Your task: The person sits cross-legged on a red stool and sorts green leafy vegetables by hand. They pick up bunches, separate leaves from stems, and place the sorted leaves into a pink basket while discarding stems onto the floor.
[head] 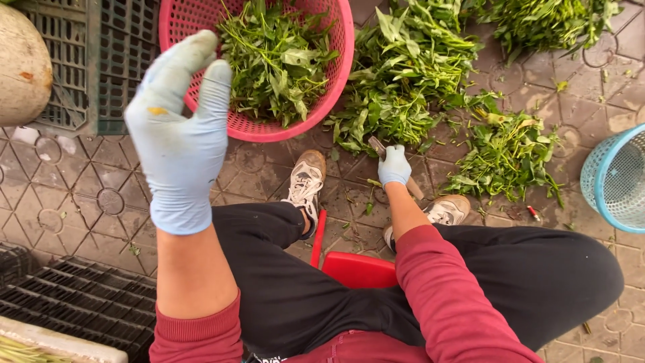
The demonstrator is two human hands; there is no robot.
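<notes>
Knife (378,146) clasped in right hand (394,167), left hand (180,134) raised empty

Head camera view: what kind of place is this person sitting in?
Probably an outdoor market or street spot where vegetables get sorted. The ground is patterned paving tiles, leafy greens lie heaped on it and fill a pink basket, and dark plastic crates stand nearby. The gloved right hand holds a knife.

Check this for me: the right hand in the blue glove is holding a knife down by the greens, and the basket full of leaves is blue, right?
Not quite: in the head view the leaf-filled basket is pink. The right hand does hold the knife by the greens.
</notes>
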